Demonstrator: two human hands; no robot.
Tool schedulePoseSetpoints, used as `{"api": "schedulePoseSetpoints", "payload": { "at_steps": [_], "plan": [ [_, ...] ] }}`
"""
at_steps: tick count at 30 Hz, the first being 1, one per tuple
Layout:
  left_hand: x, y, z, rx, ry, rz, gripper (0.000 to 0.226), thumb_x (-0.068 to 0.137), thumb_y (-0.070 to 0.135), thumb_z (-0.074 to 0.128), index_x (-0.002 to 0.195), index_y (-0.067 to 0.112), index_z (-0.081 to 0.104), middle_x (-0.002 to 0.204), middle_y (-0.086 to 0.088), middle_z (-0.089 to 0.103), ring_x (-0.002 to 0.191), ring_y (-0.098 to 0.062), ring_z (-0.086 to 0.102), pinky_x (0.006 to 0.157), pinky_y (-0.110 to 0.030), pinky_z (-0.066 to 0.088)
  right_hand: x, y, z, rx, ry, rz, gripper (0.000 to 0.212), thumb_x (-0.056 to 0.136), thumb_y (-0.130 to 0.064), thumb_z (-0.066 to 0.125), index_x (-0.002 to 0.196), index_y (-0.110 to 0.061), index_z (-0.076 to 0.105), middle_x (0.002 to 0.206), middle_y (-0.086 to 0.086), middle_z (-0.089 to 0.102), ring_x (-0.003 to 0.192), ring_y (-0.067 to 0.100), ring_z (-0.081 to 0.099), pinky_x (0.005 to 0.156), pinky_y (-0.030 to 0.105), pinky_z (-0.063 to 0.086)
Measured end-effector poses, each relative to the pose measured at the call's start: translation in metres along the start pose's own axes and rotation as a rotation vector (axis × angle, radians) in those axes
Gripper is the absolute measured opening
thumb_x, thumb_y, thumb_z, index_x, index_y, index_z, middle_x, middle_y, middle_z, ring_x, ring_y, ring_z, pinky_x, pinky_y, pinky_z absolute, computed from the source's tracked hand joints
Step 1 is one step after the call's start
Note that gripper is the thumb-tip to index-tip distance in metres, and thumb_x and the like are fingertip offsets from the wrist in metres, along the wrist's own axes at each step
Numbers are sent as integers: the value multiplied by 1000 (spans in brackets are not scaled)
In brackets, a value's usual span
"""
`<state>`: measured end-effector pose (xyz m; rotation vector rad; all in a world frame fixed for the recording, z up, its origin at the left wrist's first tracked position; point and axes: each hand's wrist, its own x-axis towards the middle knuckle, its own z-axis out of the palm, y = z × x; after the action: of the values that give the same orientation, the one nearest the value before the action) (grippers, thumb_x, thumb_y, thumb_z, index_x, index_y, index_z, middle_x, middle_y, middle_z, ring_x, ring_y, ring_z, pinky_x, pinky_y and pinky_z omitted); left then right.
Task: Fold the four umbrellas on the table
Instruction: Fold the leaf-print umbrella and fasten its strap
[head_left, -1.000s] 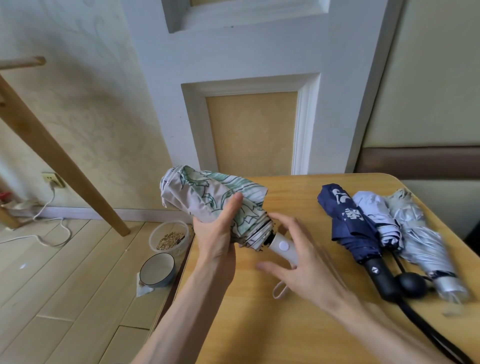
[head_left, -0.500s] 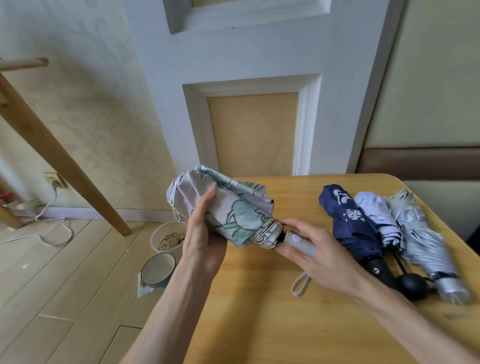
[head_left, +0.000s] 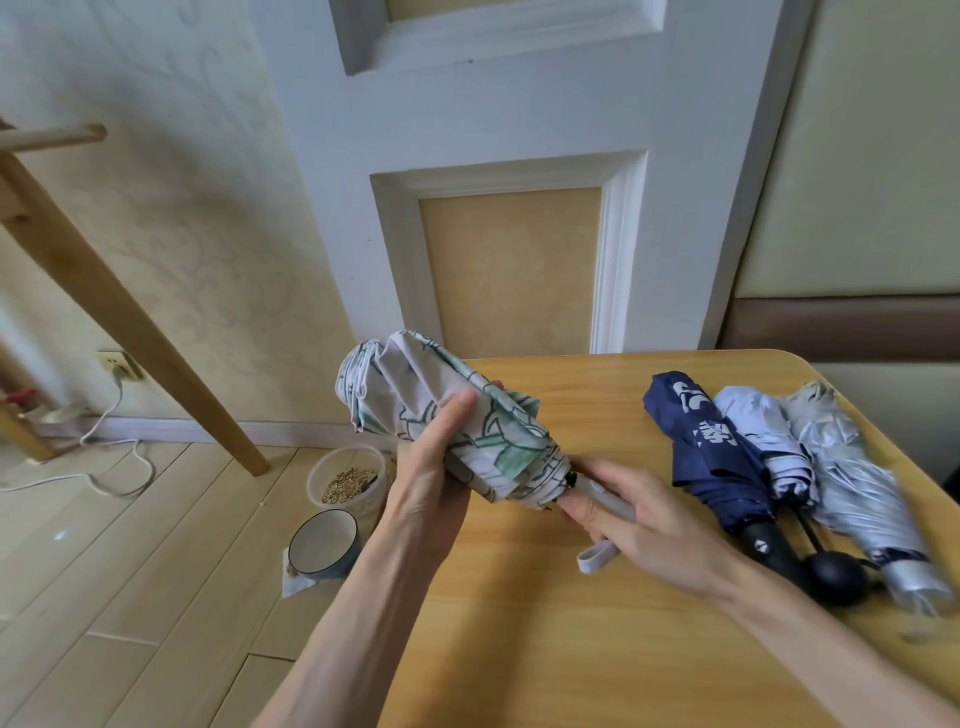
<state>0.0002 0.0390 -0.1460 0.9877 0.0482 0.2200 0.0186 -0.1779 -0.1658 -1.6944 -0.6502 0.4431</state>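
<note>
The floral umbrella (head_left: 467, 431) is clasped by the curled left hand (head_left: 426, 483), its grey handle (head_left: 608, 499) pinched by the right hand (head_left: 639, 530), seemingly to twist the folds tight.

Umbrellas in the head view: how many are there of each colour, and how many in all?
White-and-green printed umbrella: 1
Navy umbrella: 1
Pale blue umbrella: 1
Silver umbrella: 1
Total: 4
</note>
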Motion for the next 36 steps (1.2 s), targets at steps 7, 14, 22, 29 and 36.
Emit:
{"api": "schedulePoseSetpoints", "payload": {
  "at_steps": [7,14,22,29,36],
  "plan": [
    [4,-8,-2,61,100,61,61,93,17,80,142,-7,53,133,-39,62,121,-51,66,105,-65,53,1,6,12,-2,138,-121,55,96,-24,73,145,-38,52,118,-27,70,110,8,71,65,40,67],
    [-3,-2,3,41,9,5,63,90,24,73,146,3,54,136,-19,69,129,-40,64,105,-53,56,5,6,7,91,80,-88,49,99,-26,67,147,-30,57,79,5,58,67,14,50,59,33,61],
    [0,-2,1,50,129,28,68,81,22,85,141,4,60,133,-18,71,125,-39,67,105,-56,55,5,8,20,-63,211,-188,57,88,-26,80,139,-35,56,112,-26,71,98,0,67,74,18,59],
    [-6,-3,4,63,-6,33,71,81,26,88,142,6,58,137,-16,70,128,-35,66,105,-54,55,5,3,11,144,68,-17,48,94,-32,74,140,-33,62,80,-17,72,65,1,58,56,21,47],
    [-1,-10,3,134,159,96,68,73,14,90,133,-1,61,122,-21,74,115,-39,72,102,-53,58,5,-1,19,39,128,-93,56,93,-25,77,143,-37,55,120,-23,74,102,1,69,69,17,57]
  ]
}}
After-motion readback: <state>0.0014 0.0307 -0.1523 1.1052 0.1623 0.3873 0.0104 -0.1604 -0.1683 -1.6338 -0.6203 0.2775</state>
